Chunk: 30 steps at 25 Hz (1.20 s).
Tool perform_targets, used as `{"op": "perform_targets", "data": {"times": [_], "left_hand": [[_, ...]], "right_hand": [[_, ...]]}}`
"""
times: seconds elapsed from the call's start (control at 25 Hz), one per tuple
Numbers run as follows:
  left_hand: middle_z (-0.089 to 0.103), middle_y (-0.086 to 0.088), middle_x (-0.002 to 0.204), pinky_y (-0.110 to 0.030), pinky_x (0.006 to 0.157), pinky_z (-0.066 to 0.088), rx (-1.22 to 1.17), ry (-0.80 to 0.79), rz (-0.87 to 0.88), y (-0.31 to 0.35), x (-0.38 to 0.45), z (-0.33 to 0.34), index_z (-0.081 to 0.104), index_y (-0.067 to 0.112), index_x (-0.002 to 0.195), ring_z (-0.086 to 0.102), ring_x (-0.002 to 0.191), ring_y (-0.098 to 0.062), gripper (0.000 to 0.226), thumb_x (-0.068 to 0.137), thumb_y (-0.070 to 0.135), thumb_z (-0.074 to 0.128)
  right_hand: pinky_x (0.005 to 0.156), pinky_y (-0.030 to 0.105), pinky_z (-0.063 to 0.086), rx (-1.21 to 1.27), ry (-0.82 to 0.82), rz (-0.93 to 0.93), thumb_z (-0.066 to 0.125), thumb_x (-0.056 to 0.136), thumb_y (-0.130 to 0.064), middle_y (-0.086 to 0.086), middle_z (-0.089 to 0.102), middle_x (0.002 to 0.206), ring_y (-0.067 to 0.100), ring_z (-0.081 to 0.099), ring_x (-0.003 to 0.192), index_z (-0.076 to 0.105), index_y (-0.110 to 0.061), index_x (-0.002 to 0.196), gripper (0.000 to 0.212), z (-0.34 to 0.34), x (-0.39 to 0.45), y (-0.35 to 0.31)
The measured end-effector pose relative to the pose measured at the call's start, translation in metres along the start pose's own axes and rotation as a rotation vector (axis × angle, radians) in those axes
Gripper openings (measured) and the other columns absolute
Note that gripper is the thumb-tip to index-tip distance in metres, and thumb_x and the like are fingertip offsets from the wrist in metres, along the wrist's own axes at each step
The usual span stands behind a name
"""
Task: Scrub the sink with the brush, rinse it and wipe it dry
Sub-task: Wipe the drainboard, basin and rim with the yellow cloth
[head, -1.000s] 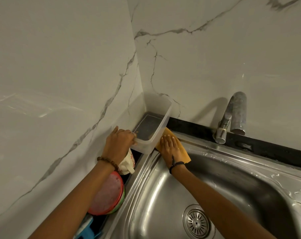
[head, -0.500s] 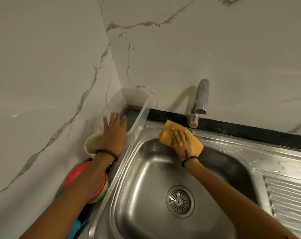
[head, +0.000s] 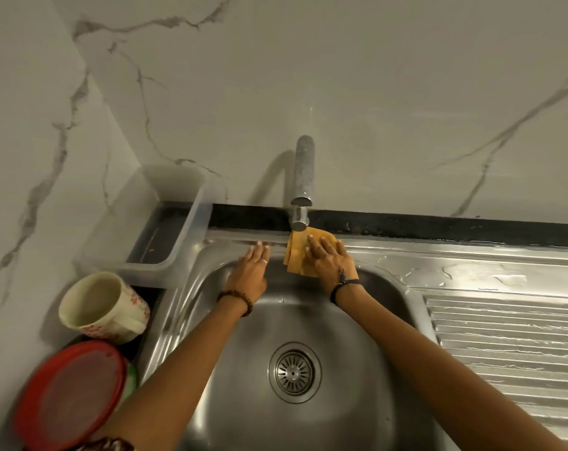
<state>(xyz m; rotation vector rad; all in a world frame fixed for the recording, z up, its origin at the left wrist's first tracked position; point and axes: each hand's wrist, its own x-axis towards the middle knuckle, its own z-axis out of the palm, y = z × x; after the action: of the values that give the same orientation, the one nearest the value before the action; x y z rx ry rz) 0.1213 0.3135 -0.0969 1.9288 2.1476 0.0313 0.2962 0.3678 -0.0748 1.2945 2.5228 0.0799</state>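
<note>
Red lid: nearest item, low at the left, round, lying over a green-edged dish beside the sink.
Drain: round metal strainer in the floor of the basin, between the two forearms.
Sink: stainless steel, single basin.
Draining board: ribbed, to the right of the basin, wet in streaks.
Mug: cream with a red pattern, tilted, left of the sink, just beyond the red lid.
Left hand: flat, fingers straight and together, resting on the basin's back edge; holds nothing; ring on one finger, bead bracelet at the wrist.
Right hand: flat, fingers spread, pressing the cloth onto the sink's back rim; dark cord at the wrist.
Cloth: orange, folded, lying over the back rim right under the tap, partly covered by the right hand.
Plastic tub: clear, rectangular, in the corner at the sink's back left.
Tap: metal spout, coming down just above the cloth.
Black ledge: runs behind the sink along the wall.
Wall: pale marble with grey veins.
</note>
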Motion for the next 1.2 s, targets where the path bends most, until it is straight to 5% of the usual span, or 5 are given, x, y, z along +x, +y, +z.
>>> {"op": "perform_targets", "data": {"times": [0.28,0.64,0.92,1.2], "left_hand": [[0.006,-0.008,0.157,-0.04,0.118,0.013,-0.008,0.037,-0.143,0.012,0.002,0.002,0.01,0.014,0.149,0.011,0.145,-0.023,0.067,0.091,0.004,0.043],[0.019,-0.017,0.152,-0.048,0.113,0.024,0.0,0.0,-0.376,0.059,0.007,-0.001,0.016,0.016,0.149,0.022,0.138,-0.035,0.064,0.094,0.028,0.048],[-0.02,-0.006,0.155,-0.041,0.114,-0.009,-0.318,-0.095,0.062,0.269,0.001,0.038,-0.013,0.023,0.147,-0.016,0.143,-0.025,0.085,0.091,0.052,0.044],[-0.036,-0.003,0.148,-0.053,0.101,-0.027,-0.177,-0.371,0.094,0.407,0.007,0.069,-0.02,0.024,0.145,-0.032,0.137,-0.026,0.112,0.073,0.076,0.047]], "right_hand": [[0.117,0.047,0.001,-0.056,0.033,-0.052,0.045,0.096,-0.016,0.006,-0.004,0.158,0.03,0.001,0.145,0.004,-0.016,0.149,0.067,0.003,-0.007,0.014],[0.119,0.049,0.004,-0.088,-0.011,-0.019,0.043,0.097,-0.023,0.004,0.008,0.157,0.03,0.01,0.144,0.014,-0.015,0.148,0.059,0.037,-0.059,0.151],[0.118,0.048,0.002,-0.151,-0.069,0.009,0.044,0.096,-0.019,0.005,0.01,0.157,0.029,0.014,0.143,0.019,-0.016,0.148,0.057,0.053,-0.11,0.258],[0.117,0.048,0.006,-0.147,-0.113,0.127,0.047,0.095,-0.021,0.003,0.018,0.155,0.027,0.021,0.142,0.028,-0.018,0.145,0.054,0.084,-0.161,0.373]]}}
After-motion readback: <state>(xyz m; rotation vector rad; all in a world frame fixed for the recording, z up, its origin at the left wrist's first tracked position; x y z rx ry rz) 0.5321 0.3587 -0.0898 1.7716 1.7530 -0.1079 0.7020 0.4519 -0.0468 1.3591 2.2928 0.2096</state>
